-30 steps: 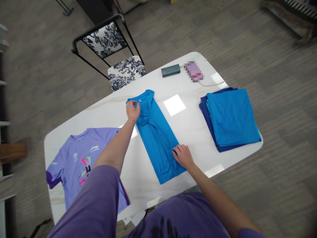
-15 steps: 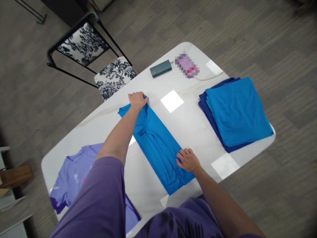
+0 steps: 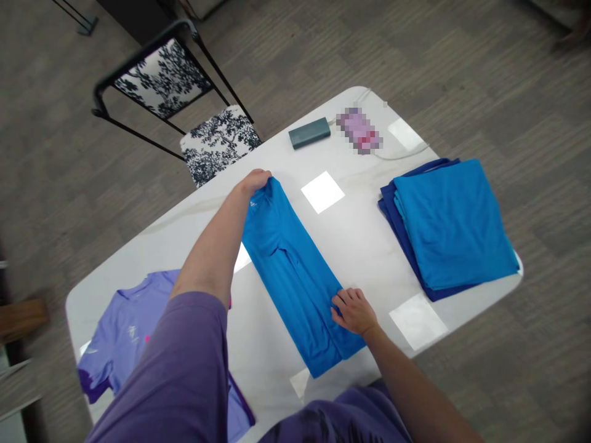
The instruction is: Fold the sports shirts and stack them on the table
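Note:
A bright blue T-shirt (image 3: pixel 290 271) lies folded into a long strip across the middle of the white table (image 3: pixel 355 234). My left hand (image 3: pixel 255 182) is at its far end by the collar, fingers curled round the fabric edge. My right hand (image 3: pixel 353 310) rests on the near right side of the strip close to the hem, fingers bent and pressing the cloth down. My purple sleeve (image 3: pixel 180 375) hides part of the near table.
A stack of folded blue shirts (image 3: pixel 455 221) sits at the right end of the table. A lilac printed T-shirt (image 3: pixel 124 335) lies spread at the left. A dark power bank (image 3: pixel 309 133), a blurred phone (image 3: pixel 359 130) and a cable lie at the far edge. A patterned chair (image 3: pixel 203 132) stands behind.
My left hand has drawn the collar end of the blue shirt straighter, from the left corner to the strip's top edge. My right hand has stayed on the hem end.

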A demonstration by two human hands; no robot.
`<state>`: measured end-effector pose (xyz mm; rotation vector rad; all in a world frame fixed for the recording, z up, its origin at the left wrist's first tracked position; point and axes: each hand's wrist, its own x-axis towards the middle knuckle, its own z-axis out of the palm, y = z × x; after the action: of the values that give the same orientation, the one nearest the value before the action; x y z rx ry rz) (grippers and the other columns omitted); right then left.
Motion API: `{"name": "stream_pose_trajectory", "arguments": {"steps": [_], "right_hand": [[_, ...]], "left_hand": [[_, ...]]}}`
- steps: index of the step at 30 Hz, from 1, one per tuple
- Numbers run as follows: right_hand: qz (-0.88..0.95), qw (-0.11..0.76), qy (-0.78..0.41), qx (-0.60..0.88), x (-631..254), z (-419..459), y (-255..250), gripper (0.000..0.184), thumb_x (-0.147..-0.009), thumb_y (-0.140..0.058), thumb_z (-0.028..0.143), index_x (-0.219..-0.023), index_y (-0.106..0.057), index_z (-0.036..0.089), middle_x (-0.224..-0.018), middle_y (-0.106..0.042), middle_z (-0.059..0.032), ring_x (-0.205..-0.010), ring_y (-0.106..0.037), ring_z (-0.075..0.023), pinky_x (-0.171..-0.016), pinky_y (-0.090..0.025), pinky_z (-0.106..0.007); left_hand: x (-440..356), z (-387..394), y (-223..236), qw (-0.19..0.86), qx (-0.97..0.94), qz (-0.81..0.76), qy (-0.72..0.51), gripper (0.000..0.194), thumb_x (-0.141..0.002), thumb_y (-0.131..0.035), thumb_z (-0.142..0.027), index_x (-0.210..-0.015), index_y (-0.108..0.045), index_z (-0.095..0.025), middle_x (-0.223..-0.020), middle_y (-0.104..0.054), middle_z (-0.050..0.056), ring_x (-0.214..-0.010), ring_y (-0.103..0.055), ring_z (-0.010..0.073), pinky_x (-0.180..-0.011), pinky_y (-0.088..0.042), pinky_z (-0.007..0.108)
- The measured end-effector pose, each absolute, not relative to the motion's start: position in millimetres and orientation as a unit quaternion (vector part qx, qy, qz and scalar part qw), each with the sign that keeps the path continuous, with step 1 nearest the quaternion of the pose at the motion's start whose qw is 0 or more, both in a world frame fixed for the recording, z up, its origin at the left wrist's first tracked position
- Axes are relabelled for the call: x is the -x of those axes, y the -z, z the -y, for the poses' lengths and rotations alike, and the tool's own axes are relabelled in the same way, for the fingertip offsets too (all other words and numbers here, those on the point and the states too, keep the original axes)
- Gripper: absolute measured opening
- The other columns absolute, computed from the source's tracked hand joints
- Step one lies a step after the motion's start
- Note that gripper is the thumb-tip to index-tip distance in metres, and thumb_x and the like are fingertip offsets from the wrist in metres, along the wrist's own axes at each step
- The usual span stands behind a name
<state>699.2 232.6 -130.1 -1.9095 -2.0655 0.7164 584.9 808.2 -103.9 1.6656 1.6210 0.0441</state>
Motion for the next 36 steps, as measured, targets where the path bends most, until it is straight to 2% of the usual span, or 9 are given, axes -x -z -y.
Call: {"name": "stream_pose_trajectory", "arguments": {"steps": [5, 9, 11, 14, 17, 24, 29, 31, 36], "right_hand": [[0.71, 0.111, -0.246, 0.65, -698.9, -233.1, 130.5, 0.021, -0.105, -0.062, 0.04, -0.113, -0.074, 0.025, -0.113, -0.07, -0.0123, -0.101, -0.051, -0.0312, -0.094, -0.033, -0.047], [0.712, 0.102, -0.241, 0.652, -698.8, -233.9, 130.6, 0.019, -0.105, -0.062, 0.039, -0.112, -0.074, 0.026, -0.114, -0.07, -0.0119, -0.102, -0.051, -0.0311, -0.096, -0.033, -0.047], [0.709, 0.105, -0.241, 0.654, -698.5, -234.2, 130.8, 0.017, -0.104, -0.064, 0.038, -0.111, -0.074, 0.026, -0.113, -0.07, -0.0114, -0.102, -0.051, -0.0306, -0.095, -0.033, -0.046], [0.711, 0.105, -0.237, 0.654, -697.8, -234.1, 131.4, 0.016, -0.103, -0.065, 0.037, -0.11, -0.074, 0.026, -0.112, -0.07, -0.0111, -0.101, -0.051, -0.0302, -0.094, -0.033, -0.046], [0.714, 0.097, -0.231, 0.653, -696.7, -233.3, 131.9, 0.017, -0.102, -0.065, 0.037, -0.11, -0.074, 0.026, -0.113, -0.07, -0.0113, -0.102, -0.05, -0.0305, -0.094, -0.033, -0.046], [0.716, 0.089, -0.218, 0.657, -691.2, -231.2, 127.5, 0.02, -0.105, -0.061, 0.037, -0.112, -0.075, 0.025, -0.113, -0.069, -0.0131, -0.104, -0.05, -0.032, -0.095, -0.033, -0.048], [0.723, 0.096, -0.201, 0.654, -689.6, -226.2, 117.7, 0.021, -0.107, -0.057, 0.037, -0.109, -0.074, 0.025, -0.112, -0.068, -0.0119, -0.103, -0.05, -0.0304, -0.095, -0.034, -0.046], [0.722, 0.106, -0.194, 0.656, -689.5, -223.1, 110.3, 0.021, -0.107, -0.057, 0.038, -0.106, -0.072, 0.025, -0.11, -0.068, -0.0107, -0.102, -0.05, -0.0293, -0.094, -0.034, -0.044], [0.718, 0.116, -0.202, 0.656, -688.2, -217.1, 80.5, 0.019, -0.107, -0.056, 0.037, -0.106, -0.07, 0.024, -0.112, -0.068, -0.0088, -0.105, -0.051, -0.0268, -0.094, -0.034, -0.04]], "left_hand": [[-582.5, -786.4, 108.6, 0.344, -0.698, -0.626, -0.056, 0.017, -0.094, -0.066, -0.027, -0.107, -0.071, -0.017, -0.095, -0.07, 0.007, -0.091, -0.065, 0.0238, -0.093, -0.053, 0.038], [-567.1, -730.8, 91.8, 0.227, -0.76, -0.596, -0.122, 0.033, -0.105, -0.056, -0.036, -0.131, -0.068, -0.019, -0.128, -0.071, 0.014, -0.125, -0.062, 0.0323, -0.116, -0.045, 0.047], [-552.2, -688.9, 83.5, 0.2, -0.802, -0.55, -0.124, 0.043, -0.11, -0.047, -0.039, -0.145, -0.064, -0.022, -0.153, -0.062, 0.016, -0.148, -0.05, 0.0354, -0.127, -0.034, 0.051], [-526.8, -631.2, 81.2, 0.211, -0.843, -0.491, -0.058, 0.058, -0.109, -0.048, -0.045, -0.165, -0.052, -0.03, -0.176, -0.044, 0.011, -0.169, -0.024, 0.0363, -0.135, -0.02, 0.056], [-508.5, -605.3, 88.6, 0.214, -0.84, -0.499, -0.017, 0.071, -0.107, -0.049, -0.053, -0.175, -0.038, -0.033, -0.184, -0.029, 0.008, -0.174, -0.011, 0.0341, -0.137, -0.014, 0.058], [-496.6, -608.9, 86.0, 0.212, -0.823, -0.525, -0.037, 0.082, -0.104, -0.053, -0.063, -0.177, -0.033, -0.031, -0.187, -0.015, 0.012, -0.174, 0.001, 0.0389, -0.135, -0.01, 0.066], [-470.1, -481.2, 49.2, 0.191, -0.704, -0.676, -0.107, 0.09, -0.103, -0.056, -0.063, -0.179, -0.024, -0.025, -0.18, -0.027, 0.021, -0.171, -0.02, 0.0387, -0.135, -0.024, 0.059], [-457.8, -392.4, 31.2, 0.198, -0.619, -0.756, -0.081, 0.085, -0.103, -0.056, -0.062, -0.174, -0.032, -0.023, -0.17, -0.039, 0.026, -0.164, -0.034, 0.0404, -0.132, -0.032, 0.058], [-444.1, -196.1, -8.8, 0.289, -0.495, -0.811, 0.12, 0.06, -0.104, -0.054, -0.059, -0.154, -0.056, -0.027, -0.154, -0.058, 0.023, -0.149, -0.056, 0.0369, -0.123, -0.046, 0.052]]}}
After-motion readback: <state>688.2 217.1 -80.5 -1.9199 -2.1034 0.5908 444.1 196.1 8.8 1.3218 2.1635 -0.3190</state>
